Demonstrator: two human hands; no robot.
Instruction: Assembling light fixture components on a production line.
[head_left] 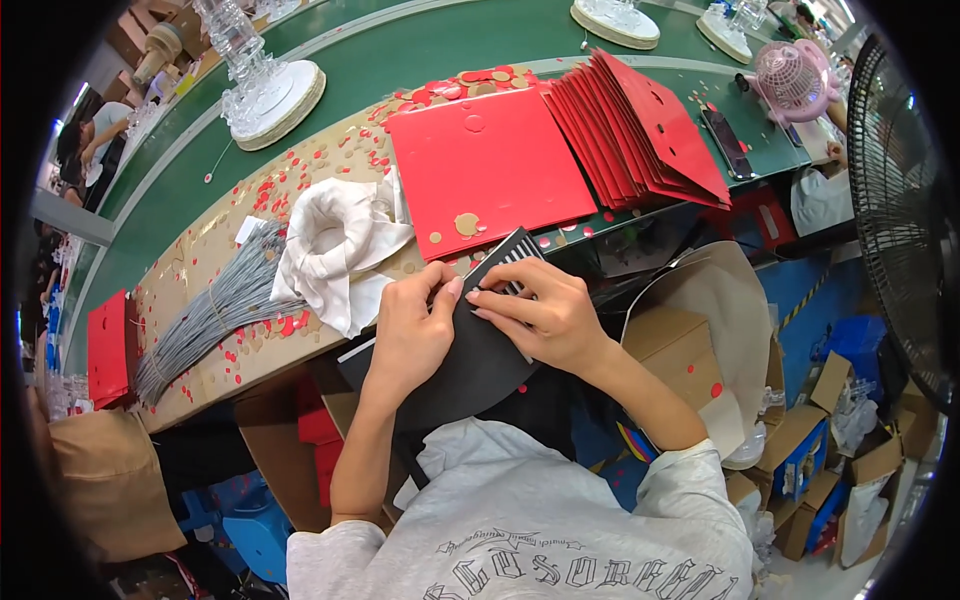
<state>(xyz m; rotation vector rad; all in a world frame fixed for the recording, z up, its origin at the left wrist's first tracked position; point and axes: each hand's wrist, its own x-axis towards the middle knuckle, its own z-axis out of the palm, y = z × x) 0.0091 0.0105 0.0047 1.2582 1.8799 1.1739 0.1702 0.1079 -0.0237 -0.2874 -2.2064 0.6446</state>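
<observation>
A black sheet (465,375) with a curved lower edge lies over my lap against the table's front edge. A row of white stripes (518,262) shows at its upper right. My left hand (415,325) is closed above the sheet, thumb and forefinger pinched at its upper edge. Facing it, my right hand (540,310) is also closed, its bent fingers and thumb meeting over the sheet beside the stripes. The fingertips of both hands almost touch. Whatever is pinched between them is too small or hidden to make out.
Beyond my hands lie a flat red panel (490,160) and a fanned stack of red folders (640,130). A white cloth (335,245), a bundle of grey wires (215,325) and red and tan discs cover the left. A phone (726,145), pink fan (795,80) and black fan (895,220) stand right.
</observation>
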